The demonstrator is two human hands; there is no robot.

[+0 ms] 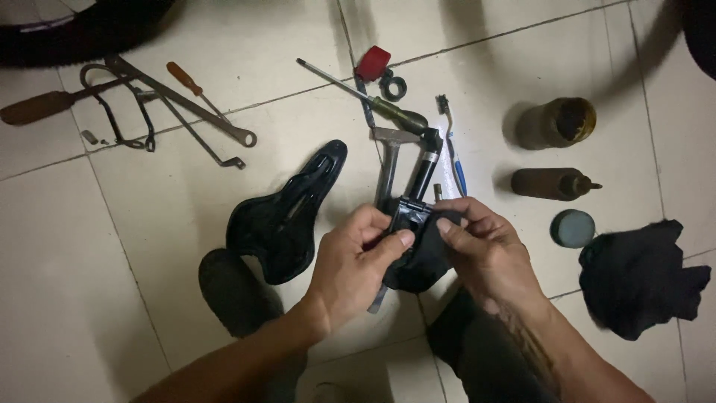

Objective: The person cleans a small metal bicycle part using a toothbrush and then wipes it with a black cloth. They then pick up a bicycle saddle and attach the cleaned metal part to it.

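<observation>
While both forearms rise from the lower edge, the left hand [354, 261] and right hand [481, 250] meet at frame centre, fingers curled shut around a black clamp part [412, 216] with a dark cloth [421, 261] beneath. Just left lies a black saddle [287, 216]. Further up, a hammer [390, 160] and screwdriver [358, 93] rest on the tiled floor [89, 283].

We see a glossy black plastic saddle [287, 216], a matt black cloth [641, 276], bare metal wrenches [190, 104], a wooden-handled screwdriver [186, 80] and smooth pale floor tiles [89, 298].
</observation>
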